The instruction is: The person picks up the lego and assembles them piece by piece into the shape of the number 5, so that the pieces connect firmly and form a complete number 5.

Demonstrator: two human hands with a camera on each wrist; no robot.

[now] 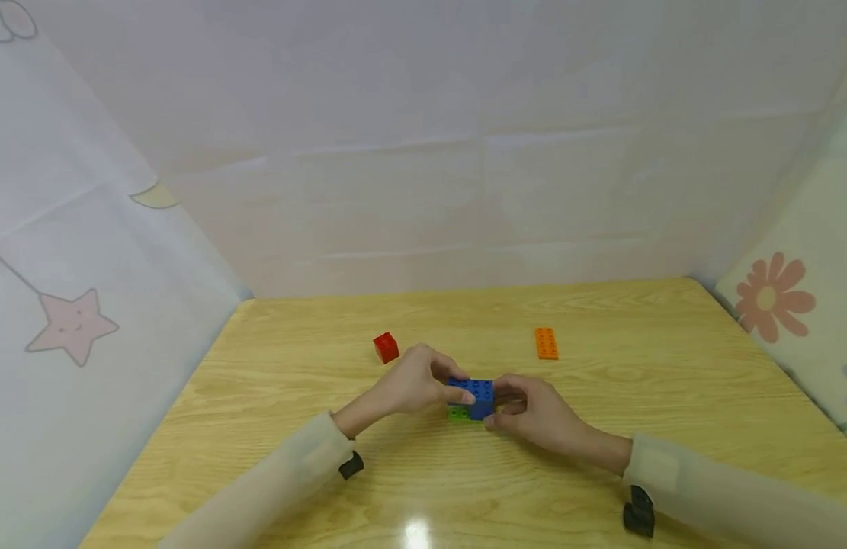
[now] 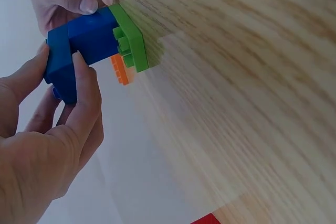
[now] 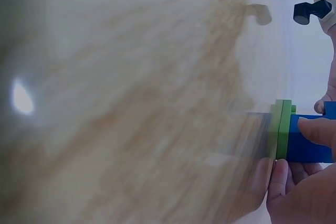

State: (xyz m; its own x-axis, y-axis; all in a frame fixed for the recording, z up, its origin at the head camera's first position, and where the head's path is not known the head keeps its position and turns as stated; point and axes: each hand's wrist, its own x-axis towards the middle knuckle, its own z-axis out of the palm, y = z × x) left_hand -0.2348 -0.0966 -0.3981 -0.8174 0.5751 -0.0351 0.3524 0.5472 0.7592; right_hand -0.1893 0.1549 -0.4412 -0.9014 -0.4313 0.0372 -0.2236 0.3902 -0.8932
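A thin green plate point(image 2: 135, 45) lies on the table with a blue brick point(image 2: 94, 34) standing on part of its studs. On top sits a second blue brick point(image 2: 59, 64), overhanging the green plate to the left. My left hand point(image 1: 419, 381) pinches this upper brick between thumb and fingers. From the other side my right hand point(image 1: 538, 415) grips the lower blue brick, thumb on its near face and fingertips down by the green plate, as the right wrist view shows. The upper brick's far side is hidden by the left fingers.
A red brick point(image 1: 386, 348) rests on the wooden table point(image 1: 293, 335) beyond my left hand. Farther back on the right lies a flat orange plate point(image 1: 547, 344). Pale printed cloth walls point(image 1: 409, 198) border the table at the back and both sides.
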